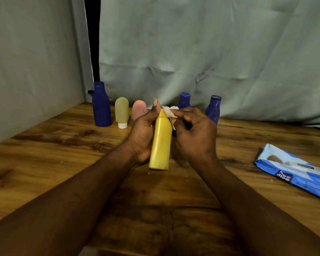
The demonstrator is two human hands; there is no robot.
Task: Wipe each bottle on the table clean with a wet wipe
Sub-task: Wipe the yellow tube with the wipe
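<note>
My left hand (142,132) grips a yellow bottle (160,145) above the middle of the wooden table (63,163), thumb up beside its cap. My right hand (194,133) pinches a white wet wipe (169,112) against the bottle's top and right shoulder. Behind, along the back edge, stand a tall blue bottle (101,105), a pale yellow-green tube (122,112) on its white cap, and a pink tube (139,109) partly hidden by my left hand. Two smaller blue bottles (184,100) (213,109) stand behind my right hand, partly hidden.
A blue pack of wet wipes (296,171) lies flat at the table's right edge. A grey-green cloth (211,52) hangs as a backdrop right behind the bottles, and a wall (31,71) closes the left side.
</note>
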